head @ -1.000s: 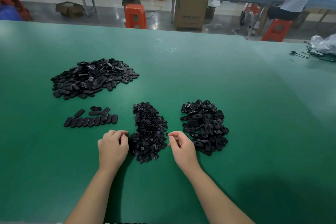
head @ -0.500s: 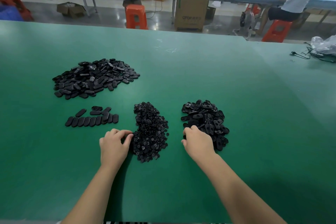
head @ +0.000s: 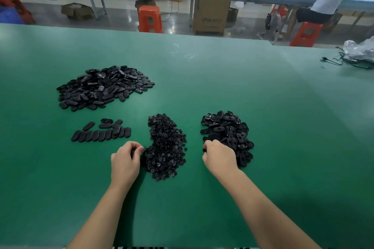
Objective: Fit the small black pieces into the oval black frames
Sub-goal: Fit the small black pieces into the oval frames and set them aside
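A heap of small black pieces [head: 166, 147] lies in front of me on the green table [head: 222, 79]. To its right is a pile of oval black frames [head: 229, 134]. My left hand [head: 125, 160] rests at the left edge of the small pieces with its fingers curled; what they hold is hidden. My right hand [head: 219, 156] lies on the near left edge of the frame pile, fingers closed around a frame, with a black bit showing at the thumb.
A large heap of black ovals [head: 103, 87] sits at the far left, and a row of ovals [head: 101, 135] lies side by side nearer me. Cables and a plastic bag [head: 358, 52] are at the far right edge. Beyond the table are orange stools and a seated person.
My right hand moved from beside the small pieces rightward onto the frame pile and closed there. My left hand has barely shifted.
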A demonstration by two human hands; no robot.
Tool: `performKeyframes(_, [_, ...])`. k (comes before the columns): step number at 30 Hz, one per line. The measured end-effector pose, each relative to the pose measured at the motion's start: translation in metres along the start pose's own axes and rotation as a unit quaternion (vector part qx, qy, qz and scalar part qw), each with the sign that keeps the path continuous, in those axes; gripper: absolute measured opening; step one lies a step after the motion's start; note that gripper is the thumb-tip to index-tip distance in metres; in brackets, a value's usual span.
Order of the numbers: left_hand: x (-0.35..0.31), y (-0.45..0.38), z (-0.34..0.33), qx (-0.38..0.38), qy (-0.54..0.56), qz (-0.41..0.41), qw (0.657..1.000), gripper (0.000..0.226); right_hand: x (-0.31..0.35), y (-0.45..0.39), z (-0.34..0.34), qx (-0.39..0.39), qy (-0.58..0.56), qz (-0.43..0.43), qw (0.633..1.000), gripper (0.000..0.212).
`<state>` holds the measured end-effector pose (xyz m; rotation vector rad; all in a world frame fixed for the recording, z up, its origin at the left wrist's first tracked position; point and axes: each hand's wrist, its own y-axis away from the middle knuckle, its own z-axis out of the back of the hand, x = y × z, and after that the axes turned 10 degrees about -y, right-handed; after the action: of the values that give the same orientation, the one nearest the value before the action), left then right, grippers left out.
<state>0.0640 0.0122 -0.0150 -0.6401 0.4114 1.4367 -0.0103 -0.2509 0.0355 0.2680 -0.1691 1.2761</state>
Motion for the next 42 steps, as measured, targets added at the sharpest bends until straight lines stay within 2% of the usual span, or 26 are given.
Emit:
performKeyframes(5, [-0.001, 0.003, 0.002, -0.014, 0.056, 0.046, 0.997, 0.016, -0.006, -0.004, 0.005, -0.027, -0.031, 0.033, 0.999, 0.032])
performKeyframes(9, [-0.001, 0.002, 0.003, -0.021, 0.057, 0.041, 0.997, 0.021, 0.001, -0.007, 0.005, -0.067, -0.208, 0.031, 0.975, 0.039])
performKeyframes(11, [-0.002, 0.002, 0.003, -0.027, 0.059, 0.046, 0.997, 0.02, 0.008, -0.007, 0.002, -0.067, -0.369, -0.005, 0.927, 0.033])
performKeyframes(14, [-0.003, 0.003, 0.004, -0.027, 0.058, 0.052, 0.997, 0.015, 0.02, 0.001, -0.006, -0.039, -0.585, -0.067, 0.808, 0.02])
performKeyframes(16, [-0.003, 0.003, 0.004, -0.025, 0.055, 0.058, 0.996, 0.014, 0.025, 0.007, -0.014, -0.042, -0.653, -0.089, 0.751, 0.014])
performKeyframes(18, [-0.004, 0.003, 0.004, -0.021, 0.052, 0.06, 0.997, 0.013, 0.028, 0.012, -0.023, -0.051, -0.681, -0.105, 0.723, 0.012])
performKeyframes(21, [-0.004, 0.003, 0.005, -0.015, 0.044, 0.054, 0.997, 0.015, 0.029, 0.016, -0.033, -0.064, -0.685, -0.113, 0.717, 0.012])
performKeyframes(28, [-0.005, 0.004, 0.005, -0.014, 0.045, 0.039, 0.998, 0.021, 0.024, 0.022, -0.047, -0.092, -0.658, -0.092, 0.741, 0.012])
performKeyframes(32, [-0.003, 0.004, 0.005, -0.023, 0.041, 0.034, 0.998, 0.021, 0.022, 0.024, -0.047, -0.094, -0.64, -0.073, 0.759, 0.02])
performKeyframes(36, [-0.007, 0.004, 0.003, -0.028, 0.023, 0.019, 0.999, 0.023, 0.023, 0.025, -0.049, -0.097, -0.639, -0.074, 0.76, 0.018])
performKeyframes(42, [-0.051, 0.007, -0.005, -0.004, 0.102, 0.035, 0.994, 0.011, 0.021, 0.026, -0.049, -0.107, -0.639, -0.071, 0.759, 0.014])
